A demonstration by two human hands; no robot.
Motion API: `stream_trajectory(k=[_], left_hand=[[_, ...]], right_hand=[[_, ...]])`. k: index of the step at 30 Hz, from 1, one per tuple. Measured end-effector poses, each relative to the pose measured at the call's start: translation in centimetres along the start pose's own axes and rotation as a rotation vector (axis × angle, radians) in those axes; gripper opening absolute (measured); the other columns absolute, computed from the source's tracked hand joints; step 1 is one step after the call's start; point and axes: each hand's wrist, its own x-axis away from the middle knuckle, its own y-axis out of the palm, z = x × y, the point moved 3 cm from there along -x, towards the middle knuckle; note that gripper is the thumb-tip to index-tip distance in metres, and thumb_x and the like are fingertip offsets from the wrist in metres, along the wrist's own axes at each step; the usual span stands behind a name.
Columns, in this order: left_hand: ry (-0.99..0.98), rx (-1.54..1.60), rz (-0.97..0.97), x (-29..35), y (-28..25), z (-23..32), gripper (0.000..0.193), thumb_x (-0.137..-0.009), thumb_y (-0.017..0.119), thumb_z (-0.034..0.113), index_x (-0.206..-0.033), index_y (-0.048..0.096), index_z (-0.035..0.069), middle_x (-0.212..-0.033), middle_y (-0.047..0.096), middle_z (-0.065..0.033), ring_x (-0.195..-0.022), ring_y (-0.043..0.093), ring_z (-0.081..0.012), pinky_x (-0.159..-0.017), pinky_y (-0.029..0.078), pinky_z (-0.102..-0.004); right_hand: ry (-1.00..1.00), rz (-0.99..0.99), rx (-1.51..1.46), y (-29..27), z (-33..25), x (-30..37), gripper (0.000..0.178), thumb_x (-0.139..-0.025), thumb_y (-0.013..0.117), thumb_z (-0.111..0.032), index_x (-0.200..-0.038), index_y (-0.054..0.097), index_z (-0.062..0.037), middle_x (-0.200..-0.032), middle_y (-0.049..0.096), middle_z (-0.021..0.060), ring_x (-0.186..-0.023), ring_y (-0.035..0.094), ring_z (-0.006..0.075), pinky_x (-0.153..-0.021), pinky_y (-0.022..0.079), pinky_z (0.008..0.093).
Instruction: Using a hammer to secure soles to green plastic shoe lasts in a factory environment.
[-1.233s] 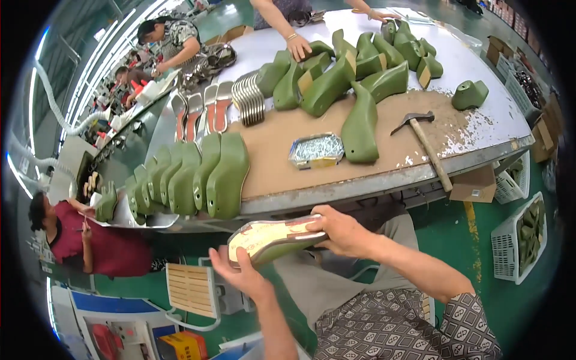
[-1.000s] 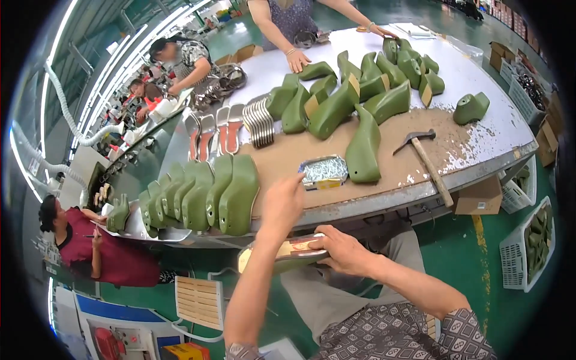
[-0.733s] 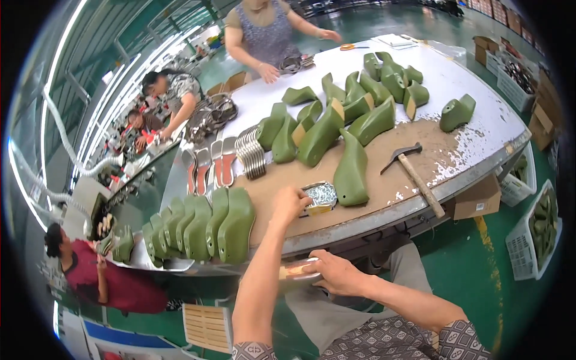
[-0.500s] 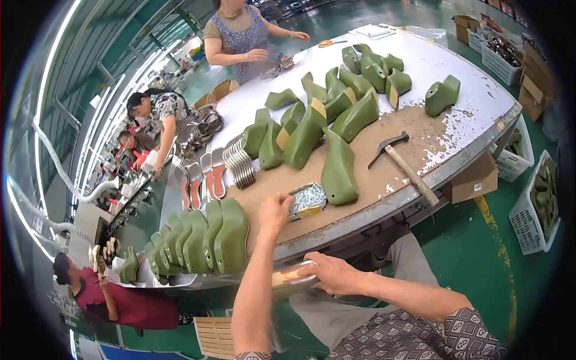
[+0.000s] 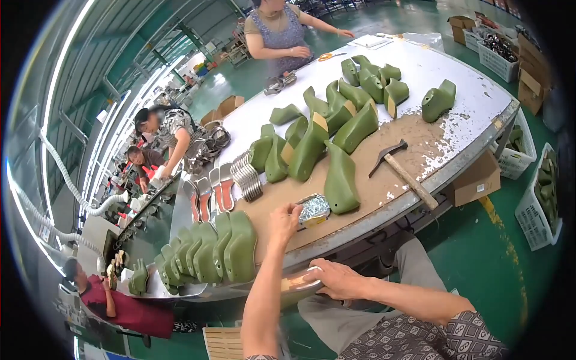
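Note:
My left hand (image 5: 284, 222) is pinched at the left edge of a small open tin (image 5: 314, 209) of tiny shiny tacks. I cannot make out what, if anything, is between its fingertips. Low in front of the table edge, my right hand (image 5: 339, 279) grips a shoe last (image 5: 299, 283), its pale sole side turned up. My left forearm and right hand cover much of that last. Just beyond the tin stands a green shoe last (image 5: 341, 180). Further right lies a hammer (image 5: 408, 179) with a wooden handle.
Green shoe lasts (image 5: 240, 246) stand in a row at the left edge of the table (image 5: 480, 102); more lie across its middle. Curved insoles (image 5: 245, 177) are stacked nearby. Co-workers (image 5: 279, 36) are beyond and left. White baskets (image 5: 531, 219) and a carton (image 5: 477, 179) sit at right.
The whole view has shifted slightly, carrying the background to the right. My left hand stays by the tin, and my right hand keeps its hold on the shoe last.

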Motion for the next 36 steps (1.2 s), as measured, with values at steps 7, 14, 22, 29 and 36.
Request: stream_trajectory(k=[7, 14, 22, 29, 36], left_hand=[[-0.087, 0.176, -0.007, 1.6, -1.2, 1.4, 0.020, -0.092, 0.057, 0.015, -0.081, 0.049, 0.001, -0.080, 0.068, -0.0112, -0.069, 0.062, -0.0130, -0.066, 0.051, -0.0283], [-0.091, 0.736, -0.103, 12.5, -6.4, 4.8, 0.013, -0.090, 0.063, 0.004, -0.091, 0.051, 0.000, -0.089, 0.069, -0.0141, -0.078, 0.066, -0.0164, -0.076, 0.054, -0.0289], [-0.016, 0.268, 0.071, 18.5, -5.6, 0.8, 0.025, -0.092, 0.061, -0.001, -0.116, 0.056, -0.003, -0.093, 0.070, -0.0130, -0.090, 0.067, -0.0167, -0.082, 0.053, -0.0266], [-0.048, 0.132, 0.070, 18.3, -5.6, 3.7, 0.007, -0.082, 0.072, 0.016, -0.087, 0.073, 0.011, -0.098, 0.074, -0.0043, -0.117, 0.056, -0.0287, -0.103, 0.036, -0.0417], [-0.079, -0.029, 0.022, 17.3, -4.4, 5.1, 0.009, -0.080, 0.070, 0.020, -0.084, 0.075, 0.014, -0.096, 0.072, 0.0013, -0.112, 0.056, -0.0261, -0.099, 0.038, -0.0397]], right_hand=[[0.047, -0.072, 0.042, -0.3, -0.5, -0.3, 0.062, -0.072, 0.078, -0.008, -0.125, 0.045, -0.0166, -0.123, 0.047, 0.0182, -0.108, 0.054, 0.0398, -0.086, 0.050, 0.0453], [0.072, -0.062, 0.001, -0.2, -0.2, 0.2, 0.059, -0.072, 0.078, -0.009, -0.124, 0.050, -0.0181, -0.122, 0.047, 0.0159, -0.105, 0.056, 0.0396, -0.087, 0.050, 0.0441], [-0.009, -0.103, 0.083, -2.3, -0.9, -0.4, 0.063, -0.074, 0.076, -0.016, -0.129, 0.046, -0.0196, -0.119, 0.048, 0.0172, -0.096, 0.057, 0.0395, -0.082, 0.049, 0.0462], [0.272, 0.387, 0.860, -17.0, 4.2, 2.6, 0.042, -0.087, 0.066, -0.022, -0.124, 0.054, -0.0048, -0.119, 0.058, 0.0189, -0.114, 0.052, 0.0368, -0.096, 0.041, 0.0458], [0.640, 0.073, 1.128, -24.5, 11.4, 7.3, 0.046, -0.091, 0.052, -0.003, -0.135, 0.046, -0.0143, -0.102, 0.054, 0.0175, -0.092, 0.057, 0.0374, -0.076, 0.049, 0.0462]])
